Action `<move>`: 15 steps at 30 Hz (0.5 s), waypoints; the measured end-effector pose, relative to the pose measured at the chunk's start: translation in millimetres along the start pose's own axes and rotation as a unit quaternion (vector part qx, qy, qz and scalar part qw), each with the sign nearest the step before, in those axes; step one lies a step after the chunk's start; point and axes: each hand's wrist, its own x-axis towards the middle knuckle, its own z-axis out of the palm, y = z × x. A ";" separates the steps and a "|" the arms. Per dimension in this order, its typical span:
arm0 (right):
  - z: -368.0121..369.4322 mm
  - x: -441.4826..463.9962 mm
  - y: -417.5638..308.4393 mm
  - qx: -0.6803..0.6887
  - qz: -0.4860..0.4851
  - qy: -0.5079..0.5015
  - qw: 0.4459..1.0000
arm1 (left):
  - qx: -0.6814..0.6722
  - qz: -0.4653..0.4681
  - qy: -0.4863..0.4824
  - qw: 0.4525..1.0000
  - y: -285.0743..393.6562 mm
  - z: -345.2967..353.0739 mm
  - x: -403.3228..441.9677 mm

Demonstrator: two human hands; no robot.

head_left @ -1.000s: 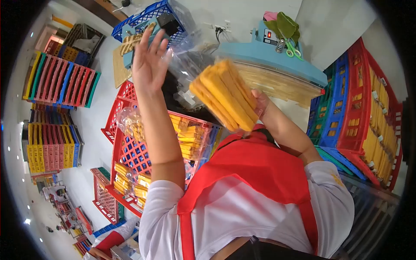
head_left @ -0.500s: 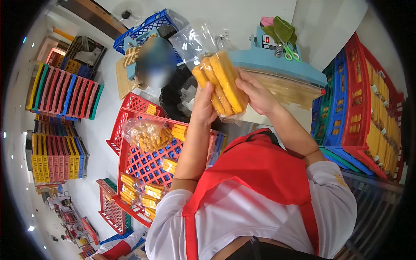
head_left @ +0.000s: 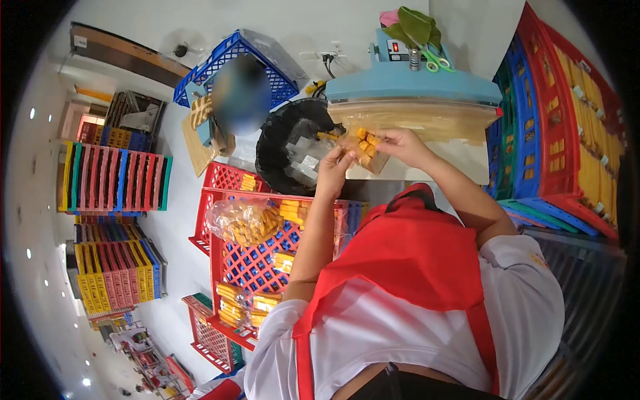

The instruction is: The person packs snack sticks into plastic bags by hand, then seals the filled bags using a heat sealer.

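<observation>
Both of my hands hold a clear plastic bag of yellow-orange snack sticks (head_left: 365, 148), whose ends point up toward me. My left hand (head_left: 335, 171) grips the bag's near left side, its fingers closed with the thumb on top. On the right side, my right hand (head_left: 405, 148) pinches the bag with thumb and fingers. The bag is at the front of a blue bag sealer (head_left: 413, 83), over its wooden-coloured work surface (head_left: 453, 127). I cannot tell whether the bag touches that surface.
A black-lined bin (head_left: 270, 150) with plastic scraps stands left of my hands. Below it, a red crate (head_left: 215, 257) holds bagged sticks. Stacked crates (head_left: 557, 127) rise at the right. Green-handled scissors (head_left: 437, 61) lie on the sealer. A blurred round shape (head_left: 241, 93) is beyond the bin.
The bag has moved down and away from me, toward the sealer's front, and tipped so its stick ends face me. Both hands moved with it and still hold it.
</observation>
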 end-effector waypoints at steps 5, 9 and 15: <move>-3.6 -6.4 -33.4 -0.167 -0.027 -0.006 0.986 | 0.045 0.128 0.082 0.987 27.5 17.7 -7.8; -11.3 -9.6 -57.7 -0.133 -0.138 -0.013 0.981 | -0.026 0.084 0.034 0.996 43.7 26.3 0.0; -30.0 16.7 -41.2 -0.008 0.071 0.047 0.996 | -0.217 -0.005 -0.004 0.976 14.8 37.4 47.0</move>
